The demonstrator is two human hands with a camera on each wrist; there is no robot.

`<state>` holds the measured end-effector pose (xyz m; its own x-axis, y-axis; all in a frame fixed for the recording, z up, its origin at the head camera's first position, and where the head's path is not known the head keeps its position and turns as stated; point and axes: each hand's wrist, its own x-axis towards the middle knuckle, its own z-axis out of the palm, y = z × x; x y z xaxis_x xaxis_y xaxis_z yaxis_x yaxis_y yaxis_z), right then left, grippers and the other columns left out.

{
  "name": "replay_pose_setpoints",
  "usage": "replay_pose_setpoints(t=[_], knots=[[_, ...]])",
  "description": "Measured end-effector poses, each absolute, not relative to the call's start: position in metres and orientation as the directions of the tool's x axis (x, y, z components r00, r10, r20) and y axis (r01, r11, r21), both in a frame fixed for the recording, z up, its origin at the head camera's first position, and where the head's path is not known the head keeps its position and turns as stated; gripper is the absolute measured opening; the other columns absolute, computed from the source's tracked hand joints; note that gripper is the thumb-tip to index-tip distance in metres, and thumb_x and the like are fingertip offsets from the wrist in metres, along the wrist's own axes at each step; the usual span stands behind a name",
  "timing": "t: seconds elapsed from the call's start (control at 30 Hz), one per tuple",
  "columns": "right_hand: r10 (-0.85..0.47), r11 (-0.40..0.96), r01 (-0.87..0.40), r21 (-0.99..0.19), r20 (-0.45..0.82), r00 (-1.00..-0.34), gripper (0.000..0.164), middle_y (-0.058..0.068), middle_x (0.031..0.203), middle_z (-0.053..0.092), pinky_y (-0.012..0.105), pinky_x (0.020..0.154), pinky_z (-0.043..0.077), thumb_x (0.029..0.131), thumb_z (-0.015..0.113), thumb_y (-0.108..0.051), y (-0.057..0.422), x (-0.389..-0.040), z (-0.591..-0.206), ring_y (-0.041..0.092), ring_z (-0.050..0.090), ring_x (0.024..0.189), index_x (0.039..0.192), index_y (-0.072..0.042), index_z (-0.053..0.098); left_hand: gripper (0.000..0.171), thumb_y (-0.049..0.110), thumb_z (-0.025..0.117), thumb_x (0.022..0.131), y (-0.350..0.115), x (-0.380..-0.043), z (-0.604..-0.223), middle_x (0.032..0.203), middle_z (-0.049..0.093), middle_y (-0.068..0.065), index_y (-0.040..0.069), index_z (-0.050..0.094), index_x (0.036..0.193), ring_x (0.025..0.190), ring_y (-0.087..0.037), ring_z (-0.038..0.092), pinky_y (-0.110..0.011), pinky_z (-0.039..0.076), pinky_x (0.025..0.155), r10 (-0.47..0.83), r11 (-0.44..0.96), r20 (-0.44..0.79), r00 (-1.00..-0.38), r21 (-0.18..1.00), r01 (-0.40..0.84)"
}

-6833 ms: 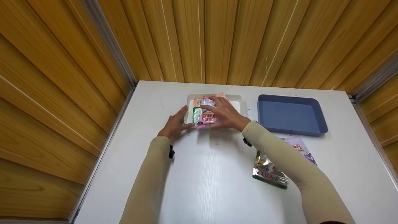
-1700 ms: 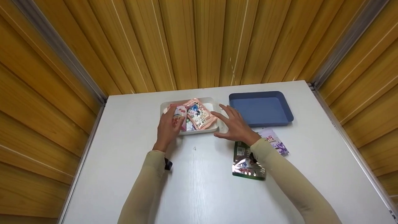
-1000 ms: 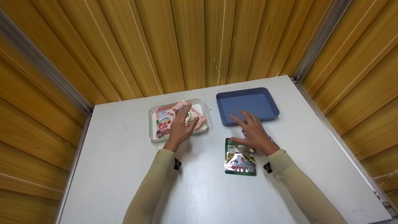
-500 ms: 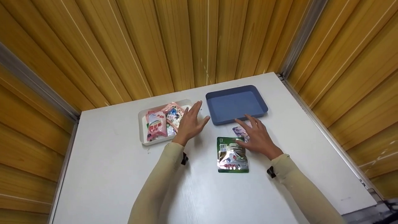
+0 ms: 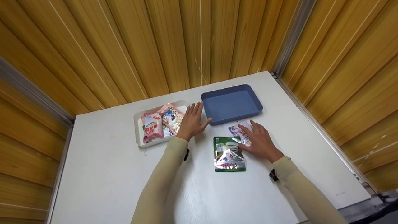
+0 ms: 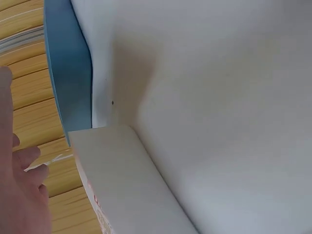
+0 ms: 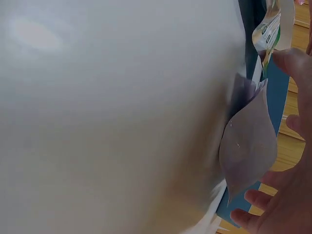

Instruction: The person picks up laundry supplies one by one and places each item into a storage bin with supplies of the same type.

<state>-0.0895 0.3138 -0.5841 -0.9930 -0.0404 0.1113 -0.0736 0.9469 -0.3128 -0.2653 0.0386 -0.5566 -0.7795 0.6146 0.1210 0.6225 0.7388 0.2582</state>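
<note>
The purple packet [image 5: 235, 129] lies just in front of the blue tray [image 5: 231, 104]. The right hand [image 5: 260, 141], the nearer, masks part of it, thumb and fingers spread wide to either side; contact cannot be confirmed. The left hand [image 5: 192, 123], fingers extended and without load, is at the tray's left edge.

We worked in what looked like a booth: wood-patterned panels [image 5: 174, 37] rose on three sides, metal strips [image 5: 293, 37] lined their corners, and a white desk [image 5: 105, 168] stood between them.
</note>
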Motion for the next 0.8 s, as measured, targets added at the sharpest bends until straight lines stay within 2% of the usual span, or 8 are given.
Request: replay_pose_setpoints(t=[0.1, 0.23, 0.4, 0.57, 0.8], knots=[[-0.026, 0.949, -0.046, -0.312, 0.068, -0.997, 0.083, 0.033, 0.161, 0.025, 0.073, 0.113, 0.026, 0.088, 0.075, -0.054, 0.315, -0.087, -0.584, 0.055, 0.029, 0.143, 0.158, -0.026, 0.042, 0.088, 0.065, 0.042, 0.103, 0.043, -0.267, -0.557, 0.169, 0.024, -0.013, 0.007, 0.02, 0.164, 0.157, -0.029, 0.016, -0.042, 0.006, 0.129, 0.621, 0.758, 0.094, -0.778, 0.183, 0.627], [-0.013, 0.951, -0.02, -0.309, 0.025, -1.0, 0.083, 0.033, 0.161, 0.025, 0.072, 0.114, 0.027, 0.09, 0.071, -0.057, 0.315, -0.083, -0.584, 0.054, 0.03, 0.142, 0.159, -0.025, 0.04, 0.089, 0.068, 0.04, 0.102, 0.049, -0.269, -0.558, 0.169, 0.023, -0.013, 0.006, 0.021, 0.164, 0.158, -0.027, 0.016, -0.042, 0.006, 0.129, 0.621, 0.77, 0.059, -0.782, 0.139, 0.622], [-0.002, 0.95, -0.009, -0.313, 0.023, -1.0, 0.083, 0.031, 0.16, 0.029, 0.07, 0.112, 0.029, 0.089, 0.07, -0.061, 0.317, -0.081, -0.583, 0.052, 0.034, 0.14, 0.159, -0.025, 0.041, 0.09, 0.069, 0.038, 0.102, 0.055, -0.271, -0.562, 0.169, 0.023, -0.013, 0.005, 0.022, 0.163, 0.157, -0.027, 0.017, -0.041, 0.006, 0.129, 0.618, 0.781, 0.008, -0.786, 0.116, 0.614], [-0.009, 0.95, -0.02, -0.311, 0.038, -0.999, 0.078, 0.029, 0.158, 0.034, 0.067, 0.109, 0.033, 0.088, 0.072, -0.061, 0.317, -0.082, -0.586, 0.049, 0.038, 0.136, 0.155, -0.028, 0.048, 0.083, 0.064, 0.039, 0.104, 0.056, -0.272, -0.568, 0.167, 0.029, -0.013, 0.004, 0.028, 0.162, 0.156, -0.027, 0.023, -0.044, 0.009, 0.129, 0.611, 0.786, 0.0, -0.792, 0.12, 0.607], [-0.002, 0.953, -0.019, -0.301, 0.057, -0.998, 0.074, 0.027, 0.155, 0.039, 0.065, 0.106, 0.036, 0.087, 0.073, -0.059, 0.317, -0.079, -0.587, 0.047, 0.041, 0.133, 0.151, -0.028, 0.053, 0.077, 0.06, 0.035, 0.107, 0.059, -0.272, -0.57, 0.168, 0.029, -0.008, 0.007, 0.029, 0.162, 0.156, -0.023, 0.021, -0.045, 0.006, 0.129, 0.597, 0.797, -0.022, -0.802, 0.133, 0.59]])
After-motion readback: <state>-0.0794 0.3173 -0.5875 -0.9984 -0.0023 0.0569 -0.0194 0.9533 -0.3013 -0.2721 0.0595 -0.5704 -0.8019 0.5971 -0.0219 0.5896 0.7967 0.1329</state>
